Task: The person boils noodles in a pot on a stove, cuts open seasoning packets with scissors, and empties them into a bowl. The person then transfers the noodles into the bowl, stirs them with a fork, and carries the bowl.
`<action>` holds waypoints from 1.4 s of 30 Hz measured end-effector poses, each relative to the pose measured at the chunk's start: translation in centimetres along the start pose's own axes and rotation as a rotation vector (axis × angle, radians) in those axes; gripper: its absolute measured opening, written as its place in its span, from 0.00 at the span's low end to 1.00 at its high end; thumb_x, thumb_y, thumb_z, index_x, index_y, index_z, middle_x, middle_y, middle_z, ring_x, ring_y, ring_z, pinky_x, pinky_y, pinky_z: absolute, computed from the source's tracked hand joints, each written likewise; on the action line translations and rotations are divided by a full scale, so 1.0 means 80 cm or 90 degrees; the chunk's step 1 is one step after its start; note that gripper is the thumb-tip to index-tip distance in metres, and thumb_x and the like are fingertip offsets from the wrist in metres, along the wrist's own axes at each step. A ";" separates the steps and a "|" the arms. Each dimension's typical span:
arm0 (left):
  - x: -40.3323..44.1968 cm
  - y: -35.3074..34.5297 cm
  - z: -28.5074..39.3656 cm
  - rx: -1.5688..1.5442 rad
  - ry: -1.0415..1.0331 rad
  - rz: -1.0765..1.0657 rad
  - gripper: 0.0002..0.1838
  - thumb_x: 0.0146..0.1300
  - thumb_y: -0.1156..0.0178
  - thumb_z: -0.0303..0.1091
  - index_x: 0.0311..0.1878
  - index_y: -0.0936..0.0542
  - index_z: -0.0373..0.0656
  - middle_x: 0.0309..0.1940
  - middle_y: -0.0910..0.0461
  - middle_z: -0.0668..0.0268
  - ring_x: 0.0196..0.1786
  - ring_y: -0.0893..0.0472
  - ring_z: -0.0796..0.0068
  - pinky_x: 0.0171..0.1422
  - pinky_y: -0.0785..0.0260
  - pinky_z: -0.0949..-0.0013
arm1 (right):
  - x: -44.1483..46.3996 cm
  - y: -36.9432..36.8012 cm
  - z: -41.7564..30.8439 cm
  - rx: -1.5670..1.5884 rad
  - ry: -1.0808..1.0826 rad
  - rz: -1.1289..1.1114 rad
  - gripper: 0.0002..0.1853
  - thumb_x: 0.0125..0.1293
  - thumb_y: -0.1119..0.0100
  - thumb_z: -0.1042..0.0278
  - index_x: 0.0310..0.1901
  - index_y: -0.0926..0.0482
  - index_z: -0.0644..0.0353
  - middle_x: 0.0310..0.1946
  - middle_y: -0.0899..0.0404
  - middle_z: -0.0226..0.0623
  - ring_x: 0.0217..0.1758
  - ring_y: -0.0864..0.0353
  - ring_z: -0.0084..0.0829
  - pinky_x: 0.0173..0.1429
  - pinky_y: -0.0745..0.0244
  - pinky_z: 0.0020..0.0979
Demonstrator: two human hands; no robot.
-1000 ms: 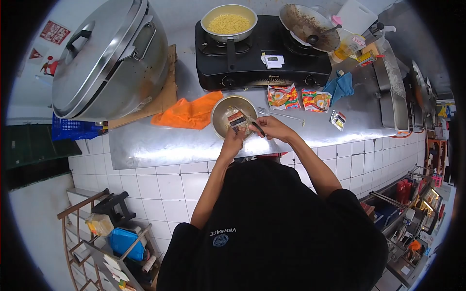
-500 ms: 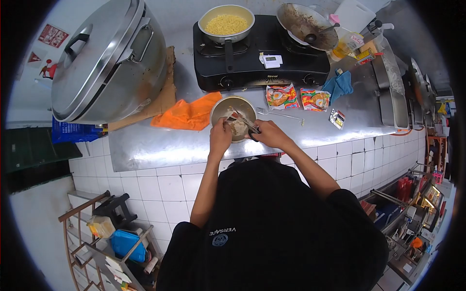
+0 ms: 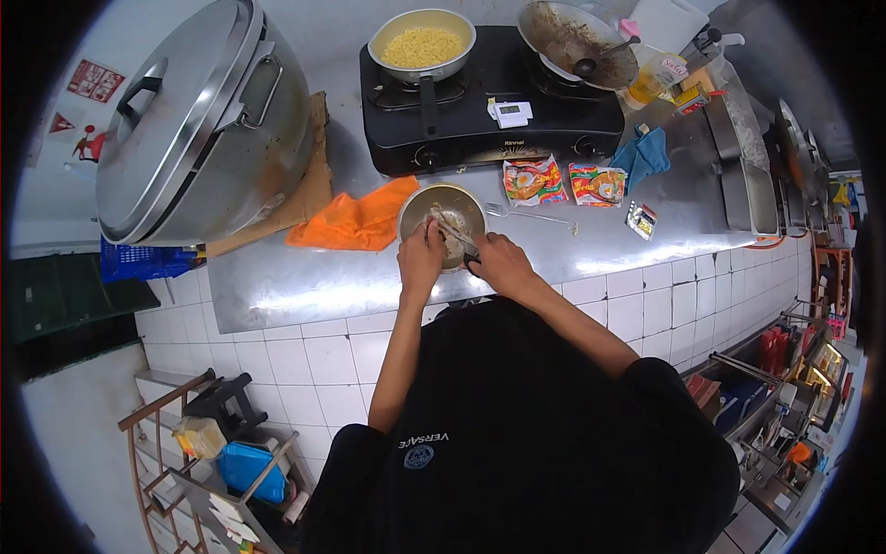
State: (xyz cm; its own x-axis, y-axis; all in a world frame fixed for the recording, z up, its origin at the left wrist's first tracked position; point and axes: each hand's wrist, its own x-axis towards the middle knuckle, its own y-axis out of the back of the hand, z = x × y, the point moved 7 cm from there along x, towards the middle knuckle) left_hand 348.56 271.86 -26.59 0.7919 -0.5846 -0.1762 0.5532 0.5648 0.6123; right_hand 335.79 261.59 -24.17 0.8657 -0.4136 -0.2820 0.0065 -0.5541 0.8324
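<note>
Over the metal bowl [image 3: 407, 205], my left hand [image 3: 421, 259] pinches a small seasoning packet, largely hidden by the fingers and the blades. My right hand [image 3: 501, 263] is closed on black-handled scissors [image 3: 459, 236], whose blades reach over the bowl towards my left fingertips. Pale food bits lie in the bowl. A fork [image 3: 526, 215] rests just right of it. Two red noodle wrappers [image 3: 534, 181] [image 3: 597, 185] lie behind the fork, and a small sachet sheet [image 3: 641, 221] is farther right.
An orange cloth [image 3: 355, 217] lies left of the bowl, near a huge lidded pot [image 3: 249, 138]. Behind stands a black stove [image 3: 480, 143] with a pan of noodles [image 3: 422, 46], a white timer [image 3: 510, 114] and a dirty wok [image 3: 563, 42]. A blue cloth [image 3: 643, 159] is at right.
My left hand has moved left and slightly down from its earlier place. The scissors now stretch across the bowl towards it, and the packet's red and dark print has become mostly hidden.
</note>
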 end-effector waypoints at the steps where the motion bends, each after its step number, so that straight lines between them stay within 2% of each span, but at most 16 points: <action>1: 0.000 -0.002 -0.003 0.017 -0.005 -0.003 0.19 0.74 0.52 0.44 0.49 0.17 0.41 0.33 0.15 0.50 0.41 0.17 0.44 0.50 0.27 0.49 | 0.000 0.000 0.000 -0.002 0.002 0.004 0.21 0.60 0.33 0.60 0.46 0.27 0.66 0.42 0.20 0.53 0.49 0.20 0.52 0.51 0.22 0.48; 3: 0.002 -0.003 -0.011 0.052 -0.013 -0.007 0.18 0.74 0.52 0.42 0.52 0.18 0.42 0.33 0.15 0.51 0.40 0.16 0.45 0.49 0.27 0.49 | 0.002 0.001 0.000 -0.006 -0.002 0.003 0.21 0.60 0.33 0.60 0.46 0.27 0.66 0.42 0.20 0.53 0.49 0.20 0.52 0.51 0.22 0.48; 9: -0.003 0.005 0.002 -0.054 -0.016 -0.037 0.17 0.75 0.54 0.35 0.63 0.26 0.49 0.31 0.15 0.54 0.39 0.15 0.50 0.46 0.27 0.51 | 0.003 0.008 -0.005 -0.014 -0.004 -0.017 0.21 0.60 0.32 0.61 0.46 0.26 0.69 0.42 0.20 0.52 0.50 0.19 0.51 0.51 0.21 0.46; 12: -0.003 0.002 0.002 -0.104 -0.004 -0.055 0.16 0.75 0.55 0.32 0.63 0.28 0.49 0.31 0.16 0.55 0.38 0.15 0.52 0.45 0.27 0.54 | 0.004 0.004 -0.003 -0.006 -0.008 -0.027 0.21 0.60 0.32 0.61 0.46 0.26 0.69 0.43 0.20 0.53 0.50 0.19 0.51 0.51 0.21 0.46; 18: 0.003 -0.006 -0.007 -0.223 -0.069 -0.100 0.11 0.75 0.53 0.35 0.52 0.25 0.42 0.30 0.19 0.57 0.33 0.18 0.65 0.42 0.28 0.62 | 0.002 0.004 -0.002 0.010 -0.019 -0.034 0.23 0.60 0.32 0.60 0.48 0.26 0.70 0.44 0.20 0.55 0.51 0.19 0.52 0.52 0.22 0.47; 21: 0.005 -0.010 -0.016 -0.252 0.007 -0.130 0.13 0.76 0.51 0.39 0.48 0.24 0.39 0.30 0.20 0.60 0.35 0.19 0.70 0.45 0.29 0.65 | 0.000 0.005 -0.003 0.013 -0.021 -0.039 0.24 0.60 0.32 0.60 0.50 0.26 0.70 0.44 0.20 0.55 0.51 0.20 0.52 0.53 0.22 0.47; 24: 0.009 -0.011 -0.017 -0.315 0.046 -0.172 0.15 0.76 0.50 0.41 0.43 0.25 0.36 0.31 0.18 0.60 0.38 0.19 0.70 0.49 0.29 0.66 | -0.001 0.005 -0.001 0.013 -0.023 -0.044 0.24 0.60 0.32 0.60 0.50 0.26 0.70 0.44 0.20 0.54 0.51 0.20 0.52 0.53 0.22 0.47; 27: 0.012 -0.013 -0.020 -0.258 -0.062 -0.183 0.14 0.76 0.50 0.39 0.43 0.27 0.36 0.32 0.18 0.58 0.42 0.18 0.69 0.53 0.29 0.66 | -0.002 0.007 -0.001 0.019 -0.025 -0.033 0.24 0.60 0.32 0.60 0.50 0.26 0.70 0.43 0.20 0.54 0.51 0.20 0.52 0.52 0.22 0.47; 30: 0.009 -0.019 -0.027 -0.294 -0.052 -0.179 0.10 0.76 0.51 0.36 0.46 0.28 0.37 0.33 0.16 0.58 0.44 0.17 0.68 0.54 0.29 0.64 | -0.002 0.006 0.001 0.016 -0.025 -0.033 0.24 0.60 0.32 0.60 0.50 0.26 0.69 0.43 0.20 0.53 0.50 0.19 0.51 0.52 0.22 0.47; 33: 0.007 -0.025 -0.039 -0.229 -0.049 -0.177 0.13 0.77 0.54 0.31 0.59 0.35 0.36 0.37 0.15 0.62 0.41 0.20 0.75 0.52 0.29 0.69 | -0.003 0.007 0.001 0.012 -0.031 -0.036 0.24 0.60 0.31 0.59 0.50 0.27 0.69 0.42 0.20 0.53 0.50 0.19 0.51 0.51 0.22 0.47; 36: 0.009 -0.021 -0.042 -0.066 -0.054 -0.168 0.15 0.74 0.52 0.30 0.60 0.31 0.34 0.36 0.14 0.60 0.39 0.17 0.71 0.49 0.27 0.67 | -0.004 0.005 0.003 0.009 -0.029 -0.033 0.24 0.59 0.31 0.59 0.49 0.27 0.69 0.42 0.20 0.53 0.49 0.19 0.51 0.51 0.22 0.47; 39: 0.008 -0.024 -0.033 0.012 -0.020 -0.268 0.16 0.70 0.47 0.30 0.57 0.25 0.33 0.35 0.14 0.56 0.38 0.15 0.66 0.45 0.24 0.64 | -0.006 0.003 0.002 0.005 -0.026 -0.037 0.24 0.59 0.31 0.59 0.49 0.26 0.69 0.42 0.20 0.53 0.49 0.19 0.51 0.51 0.21 0.46; 42: 0.011 -0.026 -0.037 0.065 0.027 -0.201 0.14 0.62 0.42 0.30 0.48 0.21 0.31 0.39 0.16 0.44 0.45 0.17 0.42 0.52 0.26 0.49 | -0.007 0.005 -0.001 0.000 -0.024 -0.046 0.24 0.59 0.31 0.60 0.49 0.26 0.69 0.42 0.20 0.53 0.49 0.19 0.51 0.51 0.21 0.46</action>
State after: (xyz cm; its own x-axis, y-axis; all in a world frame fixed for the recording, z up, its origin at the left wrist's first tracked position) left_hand 348.88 271.86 -30.28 0.5966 -0.6957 -0.4001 0.7459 0.2967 0.5964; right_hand 335.38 261.64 -23.65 0.8433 -0.3994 -0.3596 0.0686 -0.5837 0.8091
